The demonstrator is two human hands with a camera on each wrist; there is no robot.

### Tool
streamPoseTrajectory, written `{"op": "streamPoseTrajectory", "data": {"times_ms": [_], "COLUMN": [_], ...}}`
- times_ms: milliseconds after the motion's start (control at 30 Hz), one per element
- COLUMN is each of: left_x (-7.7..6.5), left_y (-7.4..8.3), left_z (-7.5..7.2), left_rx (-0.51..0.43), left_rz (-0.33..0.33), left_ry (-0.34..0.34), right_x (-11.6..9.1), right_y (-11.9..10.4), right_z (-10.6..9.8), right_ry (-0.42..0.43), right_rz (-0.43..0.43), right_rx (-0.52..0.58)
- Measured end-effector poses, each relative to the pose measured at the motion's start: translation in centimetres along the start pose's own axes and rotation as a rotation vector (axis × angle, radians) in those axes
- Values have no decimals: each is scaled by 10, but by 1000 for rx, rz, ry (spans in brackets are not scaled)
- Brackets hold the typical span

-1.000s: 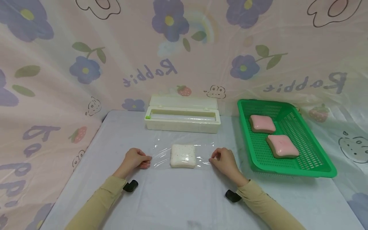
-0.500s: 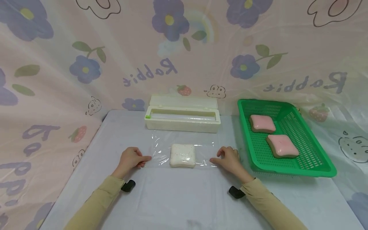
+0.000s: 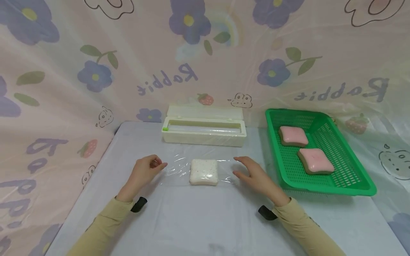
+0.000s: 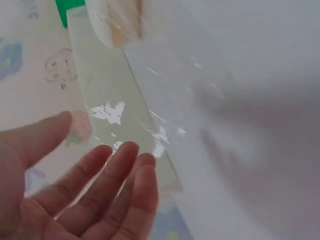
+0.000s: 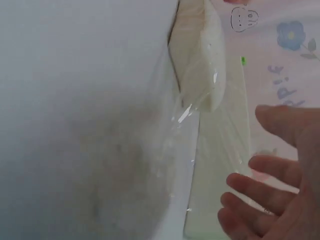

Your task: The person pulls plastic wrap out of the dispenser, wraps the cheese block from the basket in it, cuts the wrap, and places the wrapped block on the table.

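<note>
A white, speckled, toast-shaped piece (image 3: 203,172) with a tan side lies mid-table under a sheet of clear plastic wrap (image 3: 179,167). My left hand (image 3: 145,174) hovers just off the wrap's left edge. In the left wrist view its fingers (image 4: 95,200) are loosely bent and hold nothing, with the thumb apart. On the other side, my right hand (image 3: 256,177) is by the wrap's right edge, thumb and fingers spread. The right wrist view shows the fingers (image 5: 260,190) of that hand relaxed, with nothing between them.
Behind the piece stands a cream wrap dispenser (image 3: 203,138), lid raised, a roll inside. To the right, a green basket (image 3: 278,167) holds two pink-topped toast-shaped pieces (image 3: 315,161). A printed curtain (image 3: 205,71) hangs along the back and sides.
Both hands have let go of the wrap's side edges and moved slightly outward, the right hand's fingers spreading. The white piece and the wrap over it have stayed in place.
</note>
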State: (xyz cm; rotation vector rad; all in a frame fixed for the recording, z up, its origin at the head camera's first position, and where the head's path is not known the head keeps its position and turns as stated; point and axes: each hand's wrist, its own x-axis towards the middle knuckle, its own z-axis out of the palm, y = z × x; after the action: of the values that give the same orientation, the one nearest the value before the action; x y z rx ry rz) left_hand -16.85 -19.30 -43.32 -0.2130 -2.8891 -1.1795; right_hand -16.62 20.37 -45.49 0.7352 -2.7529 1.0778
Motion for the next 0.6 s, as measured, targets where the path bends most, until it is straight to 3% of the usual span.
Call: {"op": "streamPoseTrajectory", "data": {"times_ms": [100,200,300,400,500,600], "left_x": [0,1,1,2,2,1], "left_y": [17,29,36,38,38,38], "left_z": [4,12,24,37,48,56], "left_rx": [27,74,152,250,325,362], "left_rz": [144,272,386,508,599,641], "left_ry": [-38,-118,-185,-211,-223,-244], "right_x": [3,7,9,12,15,16], "right_y": [-9,-15,-19,-23,-27,-30], "right_z": [1,4,8,14,21,28], "right_ry": [-72,-117,-141,-174,-220,-261], "right_rz": [-66,-120,-169,-215,-255,-305], "right_rx": [-72,-127,-179,-245,-302,-335]}}
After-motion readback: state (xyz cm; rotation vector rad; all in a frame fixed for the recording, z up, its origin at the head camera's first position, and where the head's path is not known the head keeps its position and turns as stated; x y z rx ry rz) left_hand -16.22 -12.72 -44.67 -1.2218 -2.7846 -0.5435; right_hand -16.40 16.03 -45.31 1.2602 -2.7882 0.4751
